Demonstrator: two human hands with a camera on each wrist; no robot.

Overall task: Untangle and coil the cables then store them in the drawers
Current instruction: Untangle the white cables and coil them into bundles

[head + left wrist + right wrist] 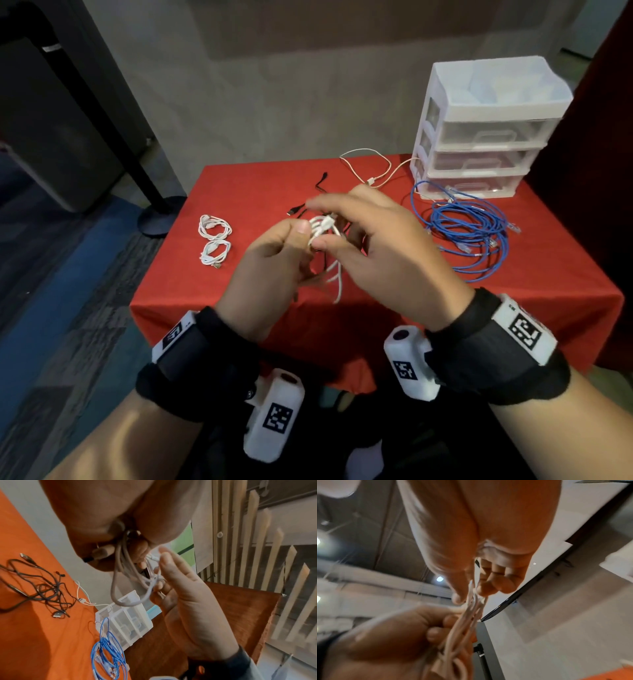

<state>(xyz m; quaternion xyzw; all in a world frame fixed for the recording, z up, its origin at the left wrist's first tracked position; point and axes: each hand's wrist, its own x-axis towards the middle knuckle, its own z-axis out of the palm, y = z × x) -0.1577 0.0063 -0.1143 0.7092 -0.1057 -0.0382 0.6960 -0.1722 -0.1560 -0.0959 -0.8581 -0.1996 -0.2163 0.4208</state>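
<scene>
Both hands are raised over the middle of the red table (513, 308). My left hand (298, 236) grips a bundle of white cable (337, 274), whose loops hang below the fist. My right hand (320, 222) pinches the upper strands of that cable between thumb and fingers. In the left wrist view the white cable (123, 574) runs from the left hand (102, 520) to the right hand (188, 601). In the right wrist view the right hand's fingertips (458, 597) close on the white cable (467, 622) just above the left hand (385, 635).
Two coiled white cables (214, 226) (215, 253) lie at the table's left. Black cables (34, 588) lie tangled behind the hands. A thin white cable (373, 168) trails at the back. Blue cables (469, 233) are heaped before the shut three-drawer unit (479, 130) at the back right.
</scene>
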